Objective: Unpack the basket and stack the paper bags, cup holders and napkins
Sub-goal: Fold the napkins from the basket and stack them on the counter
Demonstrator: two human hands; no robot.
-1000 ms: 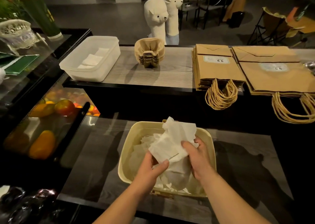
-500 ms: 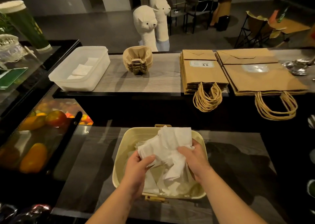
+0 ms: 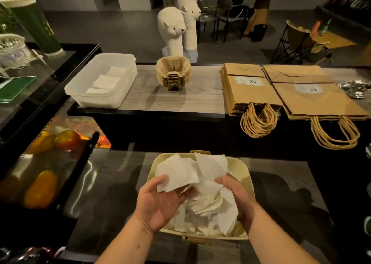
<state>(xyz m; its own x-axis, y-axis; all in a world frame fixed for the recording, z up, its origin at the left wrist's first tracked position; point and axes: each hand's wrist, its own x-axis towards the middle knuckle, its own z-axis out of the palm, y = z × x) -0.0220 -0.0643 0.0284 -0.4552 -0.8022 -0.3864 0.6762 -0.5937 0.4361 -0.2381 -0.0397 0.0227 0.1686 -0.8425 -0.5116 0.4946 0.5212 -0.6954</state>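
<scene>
Napkins (image 3: pixel 192 185) in hand at this step: a loose, crumpled white bunch held just above the cream basket (image 3: pixel 244 169), at the middle of the near edge of the table (image 3: pixel 281 183). Left hand (image 3: pixel 160 201) turned palm up under the bunch, thumb pressing one sheet down, fingers curled around the paper. Right hand (image 3: pixel 239 195) closed around the other side of the same bunch, fingertips hidden among the sheets. More white sheets lying below in the basket, so not yet emptied.

Judging from the layout, the last of the three kinds to unpack. Cup holders (image 3: pixel 173 75) already nested in one pile on the raised far part of the table, near its middle. Paper bags (image 3: pixel 251 91) already flat in two piles toward the far right corner, handles hanging over the edge. White tub (image 3: pixel 100 102) toward the far left corner, with a few folded napkins (image 3: pixel 106 81) flat inside; probably the place for this bunch too.

Next, most likely: square the sheets between both hands, carry them forward and left over the dark gap, lay them flat in the tub. Firm but gentle grip needed with such thin paper, easy to tear and easy to drop; loose corners likely to slip back into the basket.
</scene>
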